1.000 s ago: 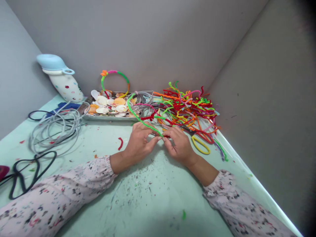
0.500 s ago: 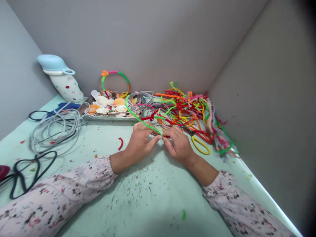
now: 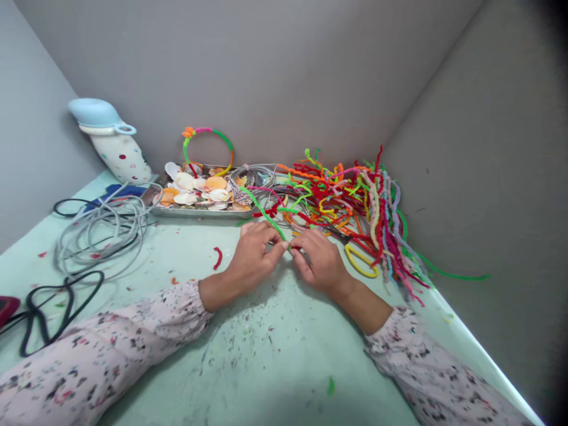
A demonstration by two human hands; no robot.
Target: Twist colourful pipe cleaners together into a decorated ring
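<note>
Where the desk point(image 3: 266, 367) meets the rear panel, a tangle of fuzzy pipe cleaners point(image 3: 319, 189) in red, orange, green and pink lies beyond the right hand point(image 3: 322, 257), its strands spilling over the right edge. Scissors point(image 3: 361, 261) with a yellow loop handle are partly buried there, just beside that hand. A shallow metal tray point(image 3: 199, 214) of fan-shaped, ribbed shells point(image 3: 217, 195) sits farther left, with a multicoloured fuzzy ring point(image 3: 231, 145) upright at its back. A speckled white bottle point(image 3: 118, 152) with a smooth blue lid leans in the corner; in front are a loose coil of grey cable point(image 3: 100, 231) and a looped black cord point(image 3: 41, 322). A curved red scrap point(image 3: 217, 258) lies near the left wrist.

The left hand point(image 3: 257, 248) has thumb and fingers pinched together on a slim, bristly green pipe cleaner point(image 3: 266, 216), which slants up toward the tray. The right hand's fingertips are pressed together beside its lower end, nearly meeting the left's; a little red shows between them.
</note>
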